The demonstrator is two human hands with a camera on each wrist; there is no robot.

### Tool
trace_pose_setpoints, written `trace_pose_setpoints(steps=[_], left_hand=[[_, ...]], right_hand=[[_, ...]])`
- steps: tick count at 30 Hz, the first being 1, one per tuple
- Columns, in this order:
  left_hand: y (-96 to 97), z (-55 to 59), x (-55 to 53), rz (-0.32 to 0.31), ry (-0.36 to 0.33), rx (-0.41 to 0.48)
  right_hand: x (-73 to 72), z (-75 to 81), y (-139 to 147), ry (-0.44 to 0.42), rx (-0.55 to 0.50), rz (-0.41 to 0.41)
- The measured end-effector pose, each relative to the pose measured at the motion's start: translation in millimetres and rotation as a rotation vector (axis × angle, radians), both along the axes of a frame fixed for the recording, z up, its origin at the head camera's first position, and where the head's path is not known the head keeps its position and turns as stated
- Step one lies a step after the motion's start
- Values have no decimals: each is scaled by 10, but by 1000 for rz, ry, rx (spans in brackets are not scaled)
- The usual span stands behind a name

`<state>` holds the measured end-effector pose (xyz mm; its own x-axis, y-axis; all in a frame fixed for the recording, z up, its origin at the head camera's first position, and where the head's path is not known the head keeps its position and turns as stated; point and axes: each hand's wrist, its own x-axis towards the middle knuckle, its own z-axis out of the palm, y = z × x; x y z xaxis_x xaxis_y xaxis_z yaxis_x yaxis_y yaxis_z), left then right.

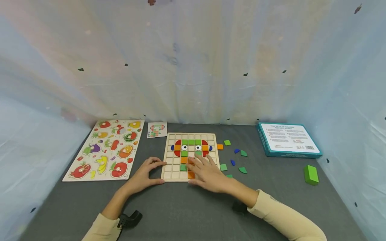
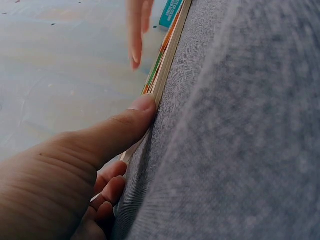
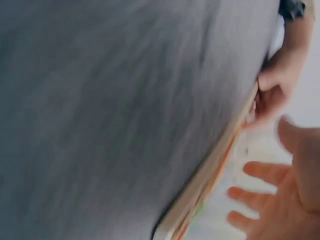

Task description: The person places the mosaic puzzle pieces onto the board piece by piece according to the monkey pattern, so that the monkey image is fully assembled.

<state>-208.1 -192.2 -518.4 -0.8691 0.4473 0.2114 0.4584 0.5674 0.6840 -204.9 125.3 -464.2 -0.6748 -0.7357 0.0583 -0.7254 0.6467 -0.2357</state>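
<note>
Nearest: my right sleeve [image 1: 286,214]; the grid board [image 1: 170,174] lies mid-table on the grey table [image 1: 187,212], my left hand [image 1: 144,174] gripping its near left corner between thumb and bent fingers; my right hand [image 1: 209,175] is spread over it, no tile visible in that grip; for clean seating, I judge, brace the corner and press tiles flat; cells hold coloured tiles [image 1: 191,142], near left ones bare; far right box [image 1: 289,137] looks closed, contents hidden.

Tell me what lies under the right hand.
The wooden grid board lies beneath the right hand, with an orange tile visible between thumb and fingers. Whatever else the hand covers cannot be seen.
</note>
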Motion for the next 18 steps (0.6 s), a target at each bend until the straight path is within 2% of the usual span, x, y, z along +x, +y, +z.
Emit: trace_pose_setpoints(steps=[3,6,9,12,18], left_hand=[[5,4,1,-8,-9,5],[4,2,-2,-5,-8,6],[3,2,-2,-5,1,4],[1,-1,5,-5,16,6],[13,-3,13,-6,33,14]], right_hand=[[-71,37,224,70,-130,-112],[-161,58,503,71,-159,-216],[-220,54,739,-24,-132,-282],[-252,30,861,-124,-132,-293],[-315,59,854,-225,-272,-295]])
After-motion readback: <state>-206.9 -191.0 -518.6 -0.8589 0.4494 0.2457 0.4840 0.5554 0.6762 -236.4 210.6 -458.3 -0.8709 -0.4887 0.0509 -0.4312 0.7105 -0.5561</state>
